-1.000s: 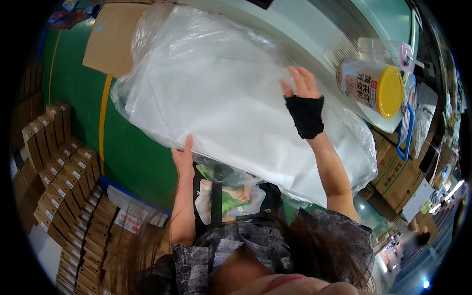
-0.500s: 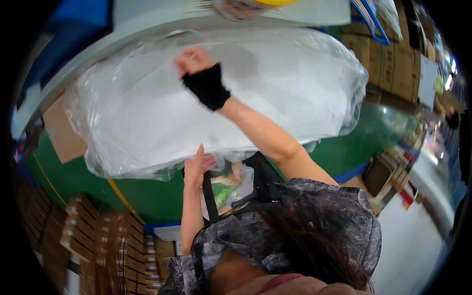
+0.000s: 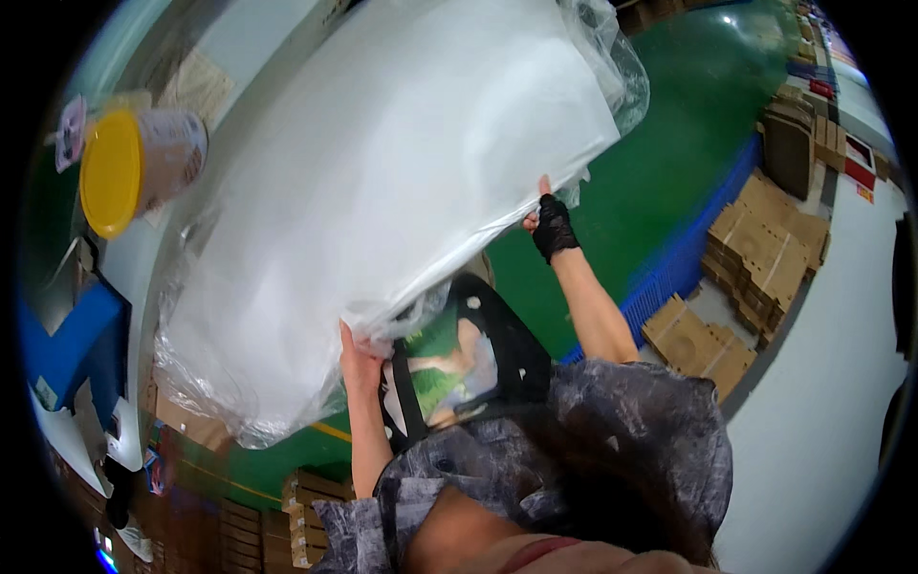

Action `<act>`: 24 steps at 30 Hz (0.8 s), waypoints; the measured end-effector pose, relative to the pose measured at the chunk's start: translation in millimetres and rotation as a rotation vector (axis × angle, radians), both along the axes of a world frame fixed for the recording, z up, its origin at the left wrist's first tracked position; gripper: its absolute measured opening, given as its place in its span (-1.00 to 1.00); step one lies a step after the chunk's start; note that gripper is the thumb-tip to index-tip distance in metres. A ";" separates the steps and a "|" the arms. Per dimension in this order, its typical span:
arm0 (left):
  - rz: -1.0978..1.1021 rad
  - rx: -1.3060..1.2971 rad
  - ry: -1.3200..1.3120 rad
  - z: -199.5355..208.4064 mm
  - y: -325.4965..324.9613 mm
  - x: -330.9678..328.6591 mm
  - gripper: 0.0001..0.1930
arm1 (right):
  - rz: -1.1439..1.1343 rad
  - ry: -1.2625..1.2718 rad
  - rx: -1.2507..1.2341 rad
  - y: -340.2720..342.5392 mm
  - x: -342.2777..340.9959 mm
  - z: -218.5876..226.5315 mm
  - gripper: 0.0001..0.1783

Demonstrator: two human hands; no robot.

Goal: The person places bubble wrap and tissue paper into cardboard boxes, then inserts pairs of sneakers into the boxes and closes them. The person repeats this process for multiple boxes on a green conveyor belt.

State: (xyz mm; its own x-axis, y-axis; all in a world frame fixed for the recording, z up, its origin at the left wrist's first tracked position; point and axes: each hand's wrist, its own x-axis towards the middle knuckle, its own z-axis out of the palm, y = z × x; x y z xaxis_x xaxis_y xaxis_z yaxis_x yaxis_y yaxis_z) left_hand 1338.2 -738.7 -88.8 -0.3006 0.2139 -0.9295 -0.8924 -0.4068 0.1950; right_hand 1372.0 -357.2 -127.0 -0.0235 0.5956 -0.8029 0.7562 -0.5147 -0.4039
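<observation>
"What's there?"
"A broad white sheet bundle (image 3: 382, 172) beside a pale, smooth counter (image 3: 142, 277), in loose, crinkled clear plastic film (image 3: 626, 86): likely floppy, slippery (weight unclear)."
"Where to hold?"
"Along its near edge, well apart: bare left hand (image 3: 361, 359) and black-gloved right hand (image 3: 552, 227) both grip there."

Sheeting (image 3: 392, 163) before person (image 3: 574, 421), plastic film (image 3: 626, 86) along its edges; canister (image 3: 143, 165) left of sheeting; cartons (image 3: 760, 239) far right.
</observation>
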 end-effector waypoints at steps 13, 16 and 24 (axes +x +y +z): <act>0.007 -0.523 0.024 -3.7 35.6 -9.3 -0.49 | 0.674 0.160 0.006 35.0 -59.7 -3.6 -0.51; -0.048 -0.668 -0.045 10.8 19.5 -1.7 -0.46 | 1.054 0.254 -0.303 56.8 -42.2 10.3 -0.67; 0.078 -1.194 0.477 81.4 -19.6 -18.7 -0.47 | 1.369 0.768 0.512 -19.8 -231.2 164.1 -0.75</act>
